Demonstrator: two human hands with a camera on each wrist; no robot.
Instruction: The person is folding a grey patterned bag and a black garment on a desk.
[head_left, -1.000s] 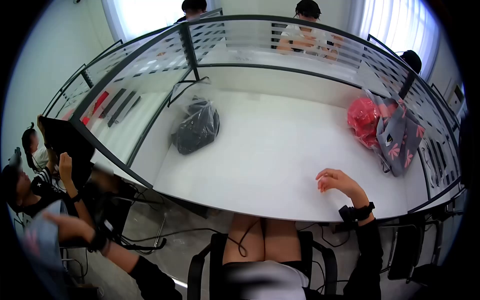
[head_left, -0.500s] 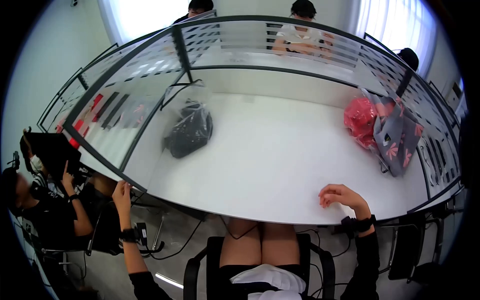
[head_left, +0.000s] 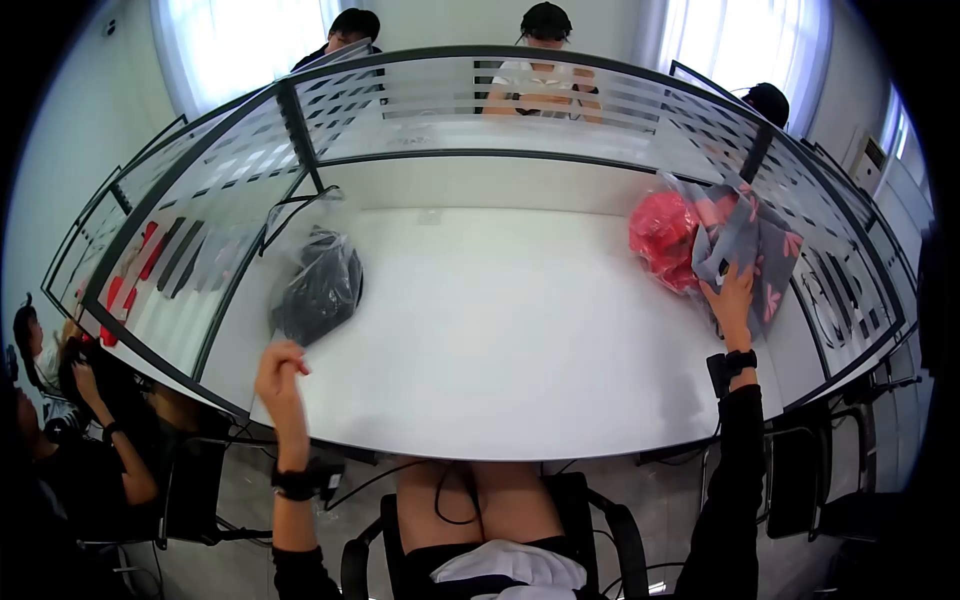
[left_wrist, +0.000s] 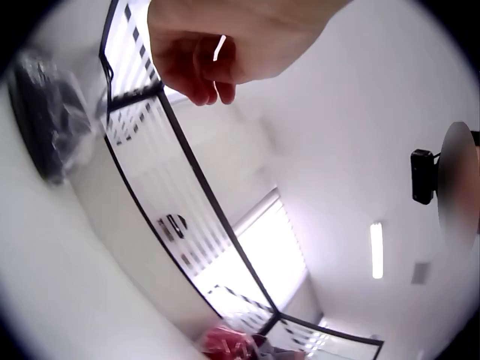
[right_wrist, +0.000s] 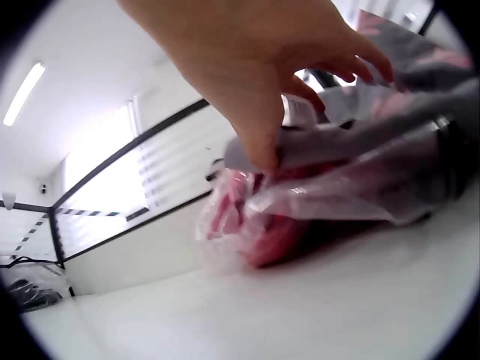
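The right hand (head_left: 734, 305) reaches onto a grey cloth with pink flowers (head_left: 778, 262) at the table's right side. In the right wrist view that hand (right_wrist: 255, 67) has its thumb and fingers spread over the grey cloth (right_wrist: 330, 142), touching it. Beside the cloth lies a red item in clear plastic (head_left: 662, 238), seen also as a red bundle (right_wrist: 274, 240). The left hand (head_left: 282, 385) hangs above the table's left front, fingers loosely bent and holding nothing; a dark item in a clear bag (head_left: 318, 290) lies just beyond it.
A dark-framed clear partition (head_left: 400, 157) rings the white table (head_left: 480, 330). Red and dark strips (head_left: 178, 255) lie behind the left panel, and several dark items (head_left: 845, 290) behind the right one. People sit beyond the partition and at the left.
The right hand has moved forward from the table's front right onto the flowered cloth. The left hand, earlier off the left side by a blurred flowered cloth, has come empty over the table. The view has shifted.
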